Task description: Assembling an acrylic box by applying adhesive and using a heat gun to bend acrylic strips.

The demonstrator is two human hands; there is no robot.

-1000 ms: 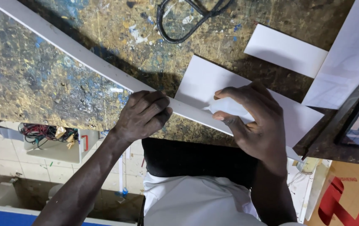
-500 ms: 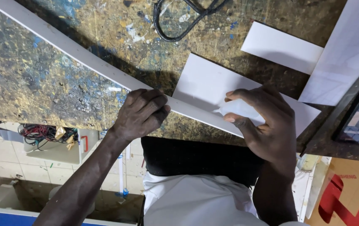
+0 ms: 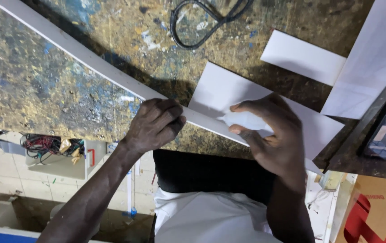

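White strip (image 3: 89, 58) gripped by left hand (image 3: 154, 123); right hand (image 3: 269, 135) pinches small white piece (image 3: 244, 119) (beside strip)

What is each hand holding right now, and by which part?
The left hand grips the long white strip near its end. The right hand holds a small whitish object; what it is cannot be told.
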